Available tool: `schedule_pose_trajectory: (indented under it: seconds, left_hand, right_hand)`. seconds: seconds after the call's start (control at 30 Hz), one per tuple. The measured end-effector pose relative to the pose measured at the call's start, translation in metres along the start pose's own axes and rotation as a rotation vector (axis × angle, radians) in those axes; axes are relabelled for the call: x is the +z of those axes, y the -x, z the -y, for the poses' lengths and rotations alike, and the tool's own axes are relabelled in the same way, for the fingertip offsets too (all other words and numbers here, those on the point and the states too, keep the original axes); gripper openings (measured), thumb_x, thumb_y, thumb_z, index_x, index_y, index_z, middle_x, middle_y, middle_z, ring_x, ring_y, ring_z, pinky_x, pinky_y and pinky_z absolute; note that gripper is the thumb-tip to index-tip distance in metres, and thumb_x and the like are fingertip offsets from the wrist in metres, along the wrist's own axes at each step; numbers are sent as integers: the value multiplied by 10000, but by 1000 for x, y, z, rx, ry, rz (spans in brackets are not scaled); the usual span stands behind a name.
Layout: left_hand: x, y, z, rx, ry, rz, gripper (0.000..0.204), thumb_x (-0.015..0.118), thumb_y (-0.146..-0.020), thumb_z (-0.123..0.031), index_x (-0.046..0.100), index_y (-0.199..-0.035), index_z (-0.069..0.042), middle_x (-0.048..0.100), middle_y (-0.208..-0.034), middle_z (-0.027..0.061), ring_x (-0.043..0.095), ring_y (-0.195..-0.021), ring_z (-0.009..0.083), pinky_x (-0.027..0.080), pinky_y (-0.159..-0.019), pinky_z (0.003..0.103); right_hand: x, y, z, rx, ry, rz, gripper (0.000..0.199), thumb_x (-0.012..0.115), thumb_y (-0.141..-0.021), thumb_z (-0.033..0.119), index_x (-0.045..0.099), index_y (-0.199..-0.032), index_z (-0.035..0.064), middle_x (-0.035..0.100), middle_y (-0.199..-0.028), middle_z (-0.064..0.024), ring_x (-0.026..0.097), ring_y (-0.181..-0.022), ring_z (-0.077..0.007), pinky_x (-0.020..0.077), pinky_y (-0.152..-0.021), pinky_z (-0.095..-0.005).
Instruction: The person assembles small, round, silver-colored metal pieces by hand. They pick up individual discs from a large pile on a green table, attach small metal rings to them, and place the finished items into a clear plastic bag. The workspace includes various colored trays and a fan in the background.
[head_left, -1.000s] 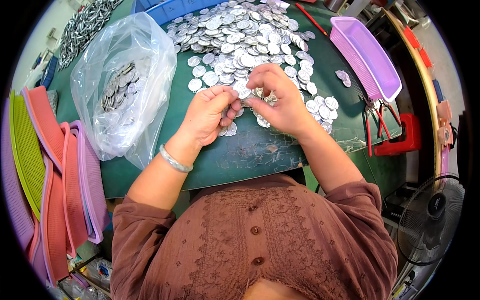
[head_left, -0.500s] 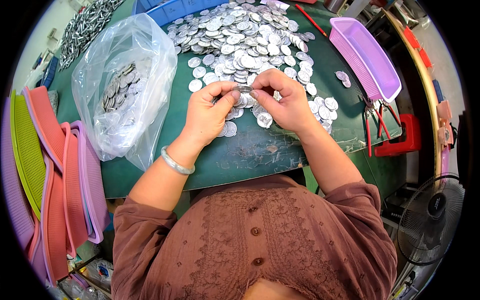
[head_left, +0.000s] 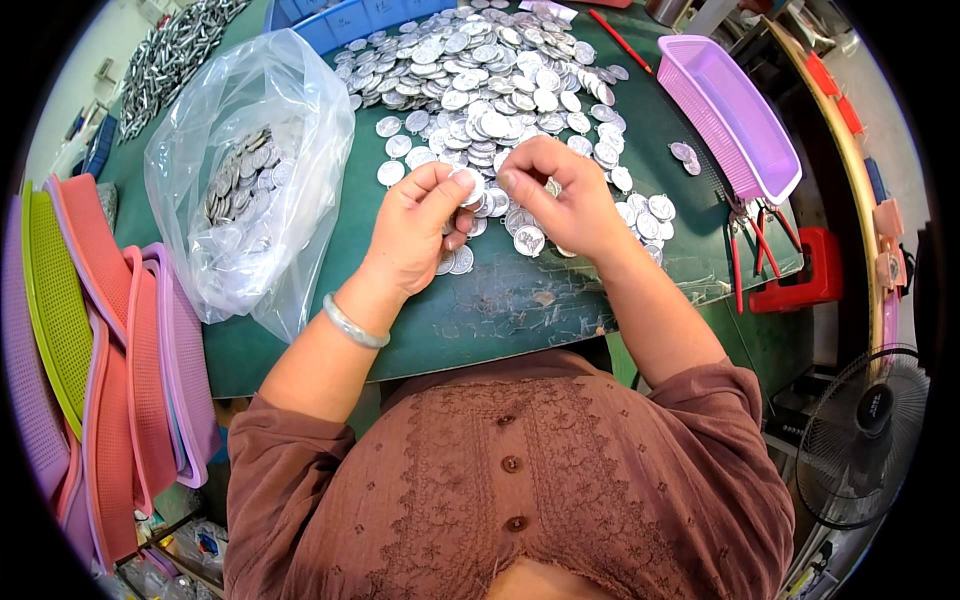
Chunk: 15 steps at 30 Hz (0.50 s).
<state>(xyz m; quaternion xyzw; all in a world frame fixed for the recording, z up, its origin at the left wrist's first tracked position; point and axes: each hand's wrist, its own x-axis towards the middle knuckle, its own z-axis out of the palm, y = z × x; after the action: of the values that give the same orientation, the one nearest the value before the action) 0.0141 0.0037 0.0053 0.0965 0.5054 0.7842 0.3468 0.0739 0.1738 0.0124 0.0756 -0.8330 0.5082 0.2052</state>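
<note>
A round silver medal (head_left: 467, 187) is pinched between the thumb and fingers of my left hand (head_left: 412, 222), its flat face turned up. Close beside it, my right hand (head_left: 565, 197) has its thumb and forefinger drawn together. Whether anything sits in that pinch is hidden. Under and around both hands lie loose medals, one of them (head_left: 529, 239) face up just below my right fingers. Beyond them rises a large heap of the same medals (head_left: 490, 75), some showing small loops at the rim.
Left of my hands stands a clear plastic bag (head_left: 300, 200) with medals inside. A purple basket (head_left: 735, 120), red-handled pliers (head_left: 737, 265) and a red pencil (head_left: 620, 40) lie to the right on the green table (head_left: 450, 330). Stacked baskets (head_left: 150, 370) flank the left edge; a fan (head_left: 865, 430) stands right.
The medal, held edge-on between both hands before, is now tilted flat in my left hand. My right fingertips have come away from it slightly.
</note>
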Motion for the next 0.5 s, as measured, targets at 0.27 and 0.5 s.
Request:
schedule_pose_trajectory:
  seconds: [0.27, 0.5]
  left_hand:
    - [-9, -5, -4, -55, 212, 35, 53, 469, -800, -57, 471, -847, -32, 598, -770, 138, 590, -598, 173, 373, -407, 207]
    - [-11, -7, -8, -55, 192, 62, 202, 449, -785, -42, 477, -985, -26, 593, -836, 143, 584, -650, 175, 381, -433, 203]
  right_hand:
    - [-2, -39, -25, 45, 593, -56, 257, 603, -715, 173, 595, -919, 17, 555, -888, -153, 527, -885, -312, 430, -762, -389]
    - [2, -55, -31, 86, 603, 20, 219, 622, -708, 126, 592, -893, 14, 572, -789, -100, 556, -719, -223, 439, -642, -330]
